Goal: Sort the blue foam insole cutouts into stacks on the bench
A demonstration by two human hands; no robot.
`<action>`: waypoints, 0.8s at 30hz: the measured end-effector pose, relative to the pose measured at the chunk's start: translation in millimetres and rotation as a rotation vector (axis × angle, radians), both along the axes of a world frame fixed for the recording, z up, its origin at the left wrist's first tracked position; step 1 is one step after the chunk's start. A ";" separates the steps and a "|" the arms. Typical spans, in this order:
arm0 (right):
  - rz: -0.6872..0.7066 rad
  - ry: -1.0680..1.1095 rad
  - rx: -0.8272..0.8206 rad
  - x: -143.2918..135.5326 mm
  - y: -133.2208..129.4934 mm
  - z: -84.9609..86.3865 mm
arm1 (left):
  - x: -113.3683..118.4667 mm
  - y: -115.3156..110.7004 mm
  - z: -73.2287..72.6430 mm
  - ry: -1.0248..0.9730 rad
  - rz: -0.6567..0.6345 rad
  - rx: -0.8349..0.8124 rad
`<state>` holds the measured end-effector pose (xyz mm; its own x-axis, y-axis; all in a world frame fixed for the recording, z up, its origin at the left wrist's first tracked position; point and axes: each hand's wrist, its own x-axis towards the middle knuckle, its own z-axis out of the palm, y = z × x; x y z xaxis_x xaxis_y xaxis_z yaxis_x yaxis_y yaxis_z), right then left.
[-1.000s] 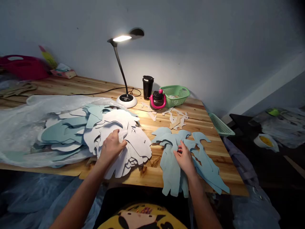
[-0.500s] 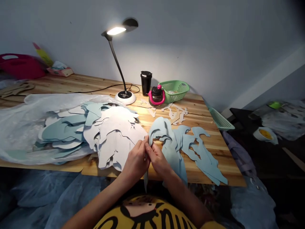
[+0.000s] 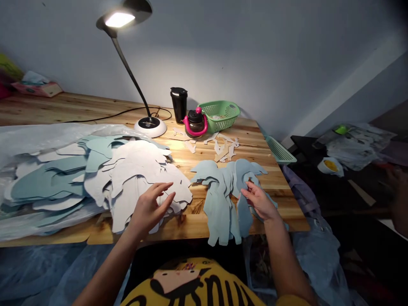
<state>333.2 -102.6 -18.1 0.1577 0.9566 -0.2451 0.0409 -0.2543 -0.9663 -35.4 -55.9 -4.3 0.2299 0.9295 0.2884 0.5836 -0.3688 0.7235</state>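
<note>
My left hand hovers over the front of a pile of white cut-out sheets, fingers spread and holding nothing. On the right, my right hand has its thumb and fingers on a light blue cut-out piece, at the right side of the blue pieces. More light blue pieces overlap beside it, their lower ends reaching the table's front edge. Left of the white pile, blue and white pieces lie in a clear plastic bag.
A lit desk lamp, a black tumbler, a dark jar with a pink handle and a green basket stand at the back. Small scraps lie before them. Part of another person's arm shows at far right.
My hands have come apart; the left moved left, the right moved right. The piece held between them now lies among the blue pieces. The view has shifted, with the lamp further left.
</note>
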 end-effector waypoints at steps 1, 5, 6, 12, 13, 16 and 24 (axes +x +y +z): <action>0.010 -0.107 -0.012 15.7 -1.6 -1.9 | 3.6 -0.2 -3.1 0.015 -0.026 0.001; 0.012 -0.754 -0.077 46.4 -7.3 -13.2 | 48.6 -11.0 -22.1 0.096 -0.274 0.050; 0.028 -0.920 -0.099 45.9 -9.2 -17.1 | 64.6 -15.1 -28.0 0.126 -0.350 0.077; 0.136 -1.347 0.023 33.2 -22.4 -38.3 | 136.3 -33.2 -56.6 0.349 -0.715 0.157; 0.120 -1.383 0.070 35.5 -23.1 -40.1 | 140.8 -34.6 -59.4 0.377 -0.718 0.155; 0.025 -1.449 0.198 48.0 -21.6 -41.9 | 145.3 -37.2 -64.9 0.416 -0.676 0.156; 0.045 -1.433 0.071 56.7 -11.1 -50.4 | 141.5 -39.0 -68.9 0.409 -0.686 0.151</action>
<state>389.9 -113.7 -68.4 0.1932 0.9706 0.1435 0.9788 -0.1806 -0.0965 106.1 -94.9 -73.2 0.8484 0.5015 0.1695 0.3997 -0.8168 0.4159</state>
